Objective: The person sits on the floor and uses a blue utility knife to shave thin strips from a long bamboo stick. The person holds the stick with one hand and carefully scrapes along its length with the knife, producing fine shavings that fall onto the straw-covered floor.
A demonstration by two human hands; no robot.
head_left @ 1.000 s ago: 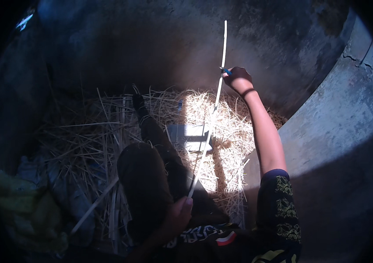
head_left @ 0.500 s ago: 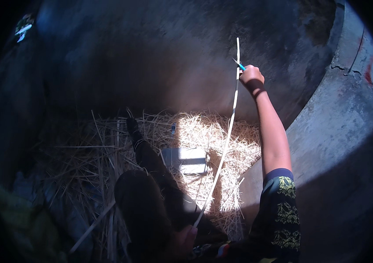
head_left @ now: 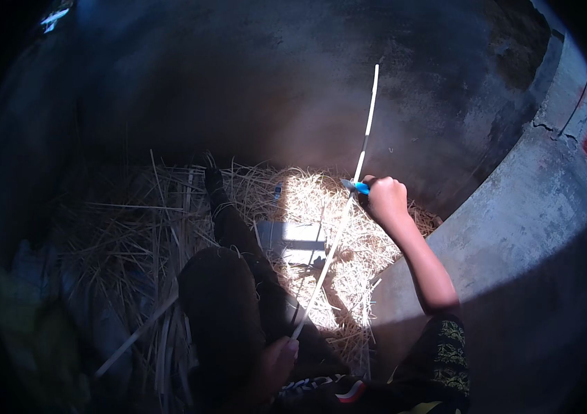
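Observation:
A long, thin, pale stick point(head_left: 327, 259) slants from my lap up and away toward the dark wall. Its lower end is gripped by my left hand point(head_left: 279, 360), closed and deep in shadow at my lap. My right hand point(head_left: 386, 196) is closed round a small knife with a blue handle point(head_left: 360, 187). The knife's blade crosses the stick about midway along it and seems to touch it. Behind the stick, pale straw-like shavings point(head_left: 310, 190) lie in bright sun.
My dark-clothed leg point(head_left: 231, 228) stretches forward at the centre. Beyond it sits a grey block point(head_left: 297, 243) on the shavings. More pale strips point(head_left: 169, 234) lie at the left. A dark wall point(head_left: 238, 90) rises ahead, and a curved concrete surface point(head_left: 500, 214) bounds the right side.
My right hand with the knife has moved down along the stick toward me, and that elbow is now bent. My left hand still holds the lower end.

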